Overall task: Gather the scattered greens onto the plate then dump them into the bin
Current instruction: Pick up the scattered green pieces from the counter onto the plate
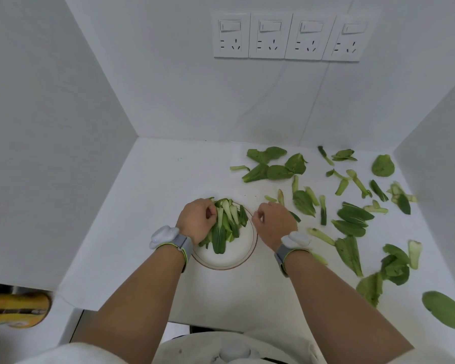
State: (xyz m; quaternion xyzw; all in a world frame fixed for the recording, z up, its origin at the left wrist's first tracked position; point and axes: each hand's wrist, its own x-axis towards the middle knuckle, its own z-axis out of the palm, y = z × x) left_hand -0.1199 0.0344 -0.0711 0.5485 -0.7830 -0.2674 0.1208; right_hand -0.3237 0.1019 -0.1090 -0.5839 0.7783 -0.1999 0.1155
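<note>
A round white plate (231, 258) with a thin brown rim sits on the white counter in front of me. A bunch of green leaves and stalks (227, 223) lies across its upper left part. My left hand (196, 220) grips this bunch at the plate's left edge, fingers curled round the stalks. My right hand (273, 222) hovers by the plate's right rim with its fingers curled; a dark leaf (295, 216) pokes out beside it, and I cannot tell whether the hand holds it. Scattered greens (351, 216) cover the counter to the right.
White walls enclose the counter on the left, back and right. A row of sockets (289, 36) hangs on the back wall. A yellow object (16, 308) lies below the counter at the lower left. A white round thing (234, 349) sits under the counter's front edge.
</note>
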